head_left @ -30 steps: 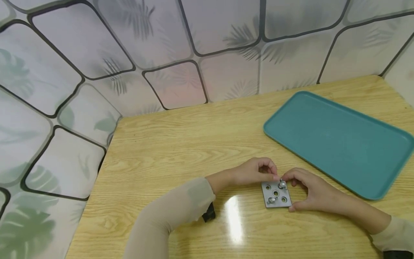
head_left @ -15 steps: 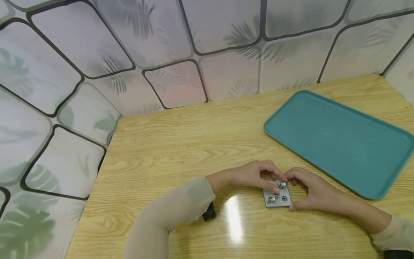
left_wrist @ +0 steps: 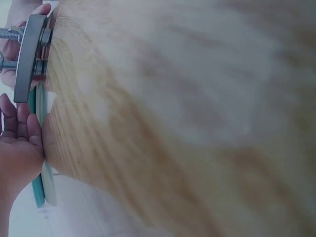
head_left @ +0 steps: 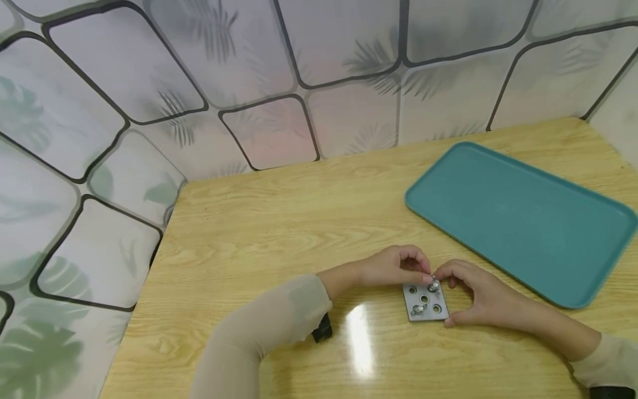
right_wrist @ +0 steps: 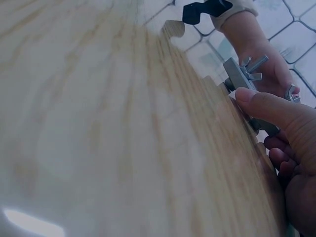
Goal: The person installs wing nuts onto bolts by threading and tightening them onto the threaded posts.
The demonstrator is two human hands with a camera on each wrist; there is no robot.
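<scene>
Our left fingers (head_left: 416,276) pinch wing nut (head_left: 434,286) atop metal plate (head_left: 422,291) on counter (head_left: 279,233); right fingers (head_left: 454,268) grip two plate corners.

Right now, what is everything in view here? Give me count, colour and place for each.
metal plate: one, grey, between the hands
bolts: two, silver, through opposite corners of the plate
wing nuts: two, silver, one on each bolt
tray: one, teal, on the table's right side
table: one, light wood, under everything
wall covering: one, pale with dark-outlined panels and leaves, behind and left
wrist devices: two, black, one per wrist
sleeves: two, beige, on both arms
left hand: one, bare, at the far-right wing nut
right hand: one, bare, holding the plate's right side
</scene>
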